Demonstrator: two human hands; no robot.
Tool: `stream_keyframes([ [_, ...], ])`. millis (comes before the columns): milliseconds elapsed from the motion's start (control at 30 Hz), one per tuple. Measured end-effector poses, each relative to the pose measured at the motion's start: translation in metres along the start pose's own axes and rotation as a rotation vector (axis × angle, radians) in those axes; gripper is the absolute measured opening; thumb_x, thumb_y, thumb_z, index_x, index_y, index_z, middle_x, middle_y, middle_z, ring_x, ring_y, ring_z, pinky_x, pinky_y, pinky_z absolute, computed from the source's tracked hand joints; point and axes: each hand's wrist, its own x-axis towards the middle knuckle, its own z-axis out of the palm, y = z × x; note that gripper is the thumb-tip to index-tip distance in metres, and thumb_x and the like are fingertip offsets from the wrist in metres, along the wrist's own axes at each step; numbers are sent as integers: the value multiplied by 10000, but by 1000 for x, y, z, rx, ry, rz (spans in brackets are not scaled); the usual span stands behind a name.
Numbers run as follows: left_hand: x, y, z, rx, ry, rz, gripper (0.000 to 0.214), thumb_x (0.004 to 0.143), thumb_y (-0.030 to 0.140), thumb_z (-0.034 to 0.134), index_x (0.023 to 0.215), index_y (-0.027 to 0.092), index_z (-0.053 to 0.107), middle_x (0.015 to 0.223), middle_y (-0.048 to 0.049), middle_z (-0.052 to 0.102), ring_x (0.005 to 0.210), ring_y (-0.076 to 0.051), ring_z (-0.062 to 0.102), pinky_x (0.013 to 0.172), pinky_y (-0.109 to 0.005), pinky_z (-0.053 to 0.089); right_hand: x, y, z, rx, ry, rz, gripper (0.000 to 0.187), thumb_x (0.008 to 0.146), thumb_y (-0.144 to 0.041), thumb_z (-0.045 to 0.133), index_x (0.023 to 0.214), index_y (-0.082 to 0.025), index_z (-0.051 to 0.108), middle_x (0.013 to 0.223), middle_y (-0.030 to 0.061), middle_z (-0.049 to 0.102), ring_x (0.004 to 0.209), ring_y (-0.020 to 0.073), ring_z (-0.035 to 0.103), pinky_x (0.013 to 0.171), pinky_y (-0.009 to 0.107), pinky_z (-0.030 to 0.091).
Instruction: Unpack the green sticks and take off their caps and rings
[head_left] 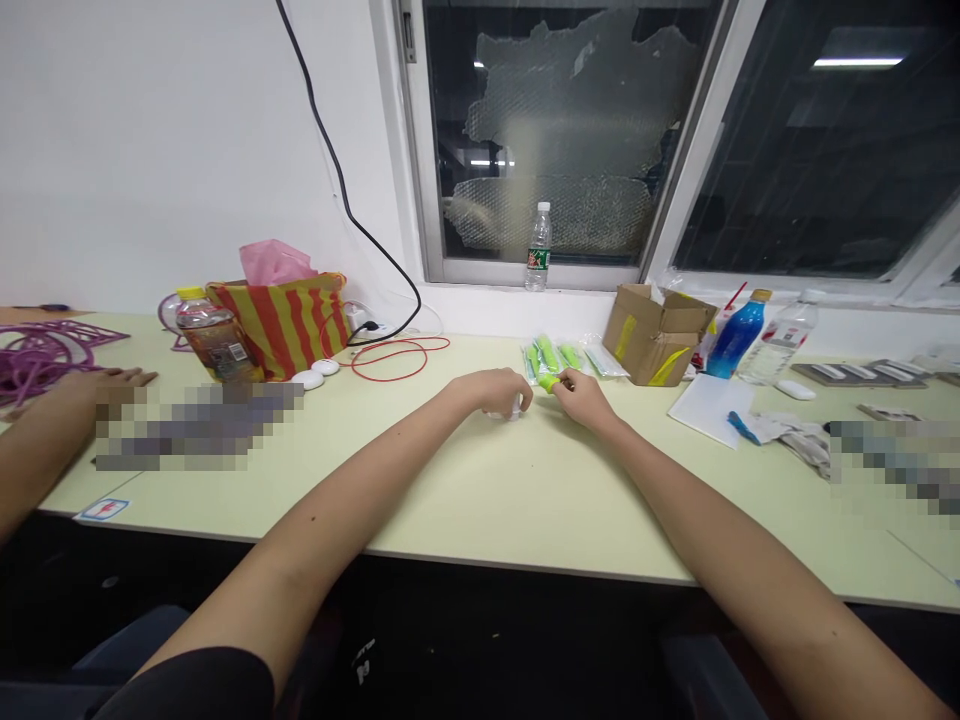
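1. Fingers of the right hand (pixel 581 397) pinch a small bright-green piece (pixel 549 381) at the tips, thumb side towards the left hand; a tip pinch suits a part this small, and it keeps the green end exposed.
2. Left hand (pixel 499 390) is curled loosely over something small and pale or clear (pixel 514 408) on the worktop (pixel 480 500). Fingers are bent around it, but I can't tell if they actually clamp it; the item is too small to identify.
3. Both hands sit just beside each other mid-worktop, forearms stretched out, so the work stays central in view and close to the stock.
4. Stock: clear packets with green items (pixel 553 355) lie fanned out just behind the hands, near the wall, within easy reach of either hand.
5. Cardboard box (pixel 654 335) stands open to the right of the packets, tilted, mouth facing roughly the hands.
6. Right of the box: blue bottle (pixel 736 335), clear bottle (pixel 780 338), white sheet (pixel 709 405), crumpled cloth (pixel 787 432). All are well apart from the hands and off the working patch.
7. Left side: striped bag (pixel 289 320) with pink tissue, amber bottle (pixel 214 338), red wire loop (pixel 394 357), black cable (pixel 337 180) running down the wall to a socket.
8. Water bottle (pixel 538 247) stands upright on the window sill.
9. Another person's arm (pixel 52 430) rests at far left, hand near the purple cord (pixel 41 350).
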Motion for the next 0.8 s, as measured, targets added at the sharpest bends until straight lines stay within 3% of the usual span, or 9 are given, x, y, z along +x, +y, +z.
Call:
stream_keyframes([
  [167, 9, -18, -24, 234, -238, -22, 299, 609, 167, 670, 893, 235, 738, 898, -43, 697, 751, -173, 621, 674, -259, 505, 0, -2, -1, -9, -2, 20, 187, 798, -357, 500, 809, -188, 581, 727, 3, 593, 669, 158, 493, 595, 274, 318],
  [300, 26, -54, -47, 285, -234, -125, 350, 654, 206, 676, 1000, 218, 721, 976, -54, 693, 778, -170, 625, 674, -255, 531, -1, -2, 0, -21, -13, 36, 181, 804, -353, 498, 809, -191, 577, 716, 0, 589, 669, 158, 499, 593, 272, 314],
  [433, 50, -83, -55, 248, -238, -190, 417, 618, 189, 700, 1034, 202, 721, 973, -69, 689, 737, -169, 624, 613, -248, 538, -3, -2, 1, -29, -23, 44, 210, 817, -379, 498, 843, -188, 582, 739, 5, 600, 663, 155, 496, 588, 272, 311],
  [567, 62, -90, -57, 231, -258, -187, 455, 591, 193, 711, 1046, 203, 726, 954, -68, 694, 728, -171, 620, 606, -256, 546, -2, -1, 2, -40, -30, 39, 222, 817, -379, 497, 863, -184, 591, 751, 12, 605, 665, 155, 496, 584, 273, 307],
  [800, 59, -88, -61, 263, -247, -168, 491, 576, 179, 694, 1065, 207, 721, 998, -78, 689, 726, -172, 615, 605, -259, 541, 0, 0, 6, -47, -40, 19, 217, 818, -383, 499, 863, -191, 589, 735, 8, 601, 664, 158, 503, 593, 274, 317],
])
